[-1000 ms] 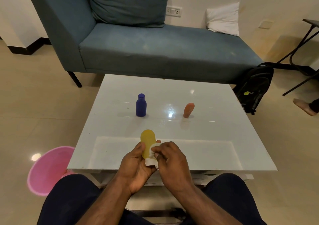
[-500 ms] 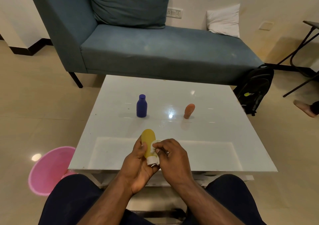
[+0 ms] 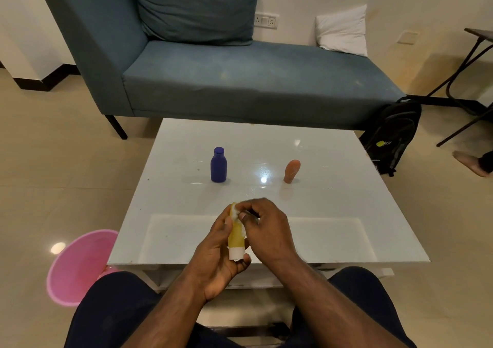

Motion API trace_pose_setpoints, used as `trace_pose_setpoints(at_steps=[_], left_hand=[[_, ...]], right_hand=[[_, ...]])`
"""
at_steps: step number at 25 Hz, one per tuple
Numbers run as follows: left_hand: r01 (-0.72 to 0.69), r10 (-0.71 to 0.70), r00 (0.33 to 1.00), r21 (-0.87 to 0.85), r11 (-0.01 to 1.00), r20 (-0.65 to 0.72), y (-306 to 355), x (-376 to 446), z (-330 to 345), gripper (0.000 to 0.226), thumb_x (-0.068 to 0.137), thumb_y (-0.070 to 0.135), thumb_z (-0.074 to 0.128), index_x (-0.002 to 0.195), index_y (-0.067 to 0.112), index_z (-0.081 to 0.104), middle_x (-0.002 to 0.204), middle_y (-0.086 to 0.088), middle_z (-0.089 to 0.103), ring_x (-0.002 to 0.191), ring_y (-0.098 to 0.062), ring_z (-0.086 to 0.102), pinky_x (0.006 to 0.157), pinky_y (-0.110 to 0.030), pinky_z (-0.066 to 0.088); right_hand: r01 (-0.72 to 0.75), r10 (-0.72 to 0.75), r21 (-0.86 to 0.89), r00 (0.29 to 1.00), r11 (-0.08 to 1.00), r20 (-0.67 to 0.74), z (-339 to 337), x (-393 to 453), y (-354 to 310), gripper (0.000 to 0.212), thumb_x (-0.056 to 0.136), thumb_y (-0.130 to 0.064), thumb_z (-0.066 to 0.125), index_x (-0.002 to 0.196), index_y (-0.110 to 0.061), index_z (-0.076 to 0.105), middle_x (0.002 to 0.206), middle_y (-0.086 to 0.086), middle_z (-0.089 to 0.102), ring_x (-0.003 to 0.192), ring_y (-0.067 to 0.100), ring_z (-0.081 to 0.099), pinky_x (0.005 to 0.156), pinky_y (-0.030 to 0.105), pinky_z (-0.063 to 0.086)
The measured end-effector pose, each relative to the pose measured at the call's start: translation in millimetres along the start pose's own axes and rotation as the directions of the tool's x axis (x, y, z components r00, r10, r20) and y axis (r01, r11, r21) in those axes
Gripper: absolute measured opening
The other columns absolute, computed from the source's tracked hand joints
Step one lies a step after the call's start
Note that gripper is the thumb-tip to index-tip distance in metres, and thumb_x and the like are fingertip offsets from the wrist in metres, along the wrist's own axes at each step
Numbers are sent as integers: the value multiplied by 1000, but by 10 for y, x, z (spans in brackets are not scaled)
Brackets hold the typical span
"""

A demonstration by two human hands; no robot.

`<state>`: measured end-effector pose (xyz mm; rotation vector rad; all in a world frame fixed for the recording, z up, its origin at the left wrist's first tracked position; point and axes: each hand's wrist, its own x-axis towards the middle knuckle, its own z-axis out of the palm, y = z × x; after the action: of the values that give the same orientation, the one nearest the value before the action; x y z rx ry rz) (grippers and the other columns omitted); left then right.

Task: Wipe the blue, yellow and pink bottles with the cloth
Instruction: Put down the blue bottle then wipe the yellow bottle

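Note:
My left hand (image 3: 217, 251) grips the yellow bottle (image 3: 236, 237) with its white cap pointing down, over the near part of the white table (image 3: 333, 214). My right hand (image 3: 266, 227) pinches a small white cloth (image 3: 235, 211) against the bottle's upper end and covers most of that end. The blue bottle (image 3: 218, 164) stands upright on the table at the middle left. The pink bottle (image 3: 291, 171) stands at the middle right, leaning a little.
A blue-grey sofa (image 3: 240, 80) stands behind the table. A pink bucket (image 3: 77, 266) sits on the floor at the near left. A black backpack (image 3: 389, 136) leans by the table's far right corner. Another person's foot (image 3: 469, 160) shows at the right edge.
My right hand slid the cloth up the yellow bottle from near the cap to its upper end. The left hand kept its hold on the bottle.

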<state>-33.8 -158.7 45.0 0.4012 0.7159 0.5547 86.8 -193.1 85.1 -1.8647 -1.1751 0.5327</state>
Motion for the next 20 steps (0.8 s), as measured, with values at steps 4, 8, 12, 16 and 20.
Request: trace_pose_setpoints(at_steps=[4, 8, 12, 16, 20], left_hand=[[-16, 16, 1000, 28, 999, -2, -22, -44, 55, 48, 89, 32, 63, 135, 24, 62, 126, -15, 70, 104, -29, 67, 82, -43, 55], [19, -18, 999, -35, 999, 34, -21, -34, 16, 48, 92, 31, 58, 139, 20, 59, 135, -18, 65, 119, -33, 64, 96, -52, 55], [89, -84, 995, -114, 990, 50, -24, -3, 10, 52, 93, 31, 58, 141, 13, 55, 138, -19, 62, 123, -36, 63, 95, -53, 54], [105, -98, 994, -159, 982, 52, 6, 13, -36, 60, 91, 38, 56, 141, 6, 54, 132, -22, 65, 117, -36, 65, 85, -48, 61], [124, -119, 992, -170, 978, 39, -4, 37, -56, 62, 91, 42, 56, 142, 7, 52, 137, -23, 62, 128, -37, 58, 94, -53, 56]], right_hand=[[-18, 17, 14, 1000, 1000, 10, 50, -38, -31, 15, 91, -21, 59, 103, -27, 66, 100, -14, 62, 89, -4, 56, 77, 4, 40], [10, -10, 7, 1000, 1000, -16, 40, -131, 67, 14, 89, -16, 61, 97, -25, 68, 95, -13, 63, 89, -3, 58, 77, 6, 42], [25, -27, -113, 999, 993, -19, -51, 47, 33, 20, 91, -12, 57, 105, -20, 68, 105, -4, 65, 91, 2, 55, 82, 8, 39], [205, -187, -201, 977, 958, 105, 68, -201, 30, 22, 90, -14, 58, 109, -19, 67, 106, -3, 61, 95, 10, 56, 89, 21, 47], [140, -128, -206, 989, 969, 68, 19, -119, 120, 22, 91, -14, 56, 109, -19, 67, 106, -2, 61, 95, 10, 57, 89, 22, 48]])
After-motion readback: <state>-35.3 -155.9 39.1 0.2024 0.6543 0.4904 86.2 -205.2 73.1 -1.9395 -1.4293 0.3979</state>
